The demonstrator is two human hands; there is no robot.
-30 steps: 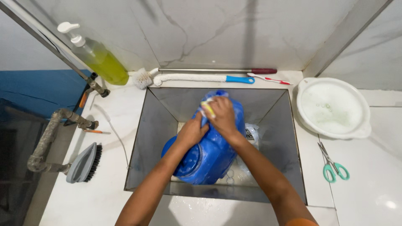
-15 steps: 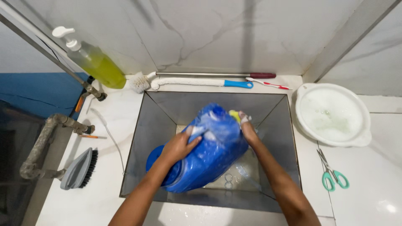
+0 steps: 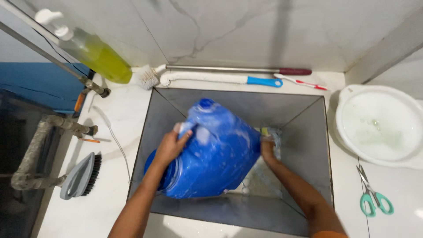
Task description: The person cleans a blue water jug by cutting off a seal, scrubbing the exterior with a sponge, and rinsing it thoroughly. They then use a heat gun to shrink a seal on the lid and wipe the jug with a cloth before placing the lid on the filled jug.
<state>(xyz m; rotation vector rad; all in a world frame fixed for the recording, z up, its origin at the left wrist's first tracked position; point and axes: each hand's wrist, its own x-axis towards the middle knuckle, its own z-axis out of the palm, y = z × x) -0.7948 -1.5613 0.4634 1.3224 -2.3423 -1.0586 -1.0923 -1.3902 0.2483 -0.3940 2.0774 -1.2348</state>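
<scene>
A big blue plastic jug (image 3: 211,154), soapy and tilted, lies inside a deep steel sink (image 3: 304,128). My left hand (image 3: 172,145) grips its left upper side. My right hand (image 3: 267,147) presses a yellow-green sponge (image 3: 265,131) against the jug's right side; foam covers the sponge and my fingers.
A pump bottle of yellow-green liquid (image 3: 94,53) and long bottle brushes (image 3: 220,78) lie behind the sink. A white basin of soapy water (image 3: 381,125) and green-handled scissors (image 3: 372,194) are to the right. A grey scrub brush (image 3: 81,176) and pipes (image 3: 39,145) are on the left.
The jug has been turned and tipped leftward. My right hand with the sponge has slid from the top of the jug down to its right side. My left hand shifted left along it.
</scene>
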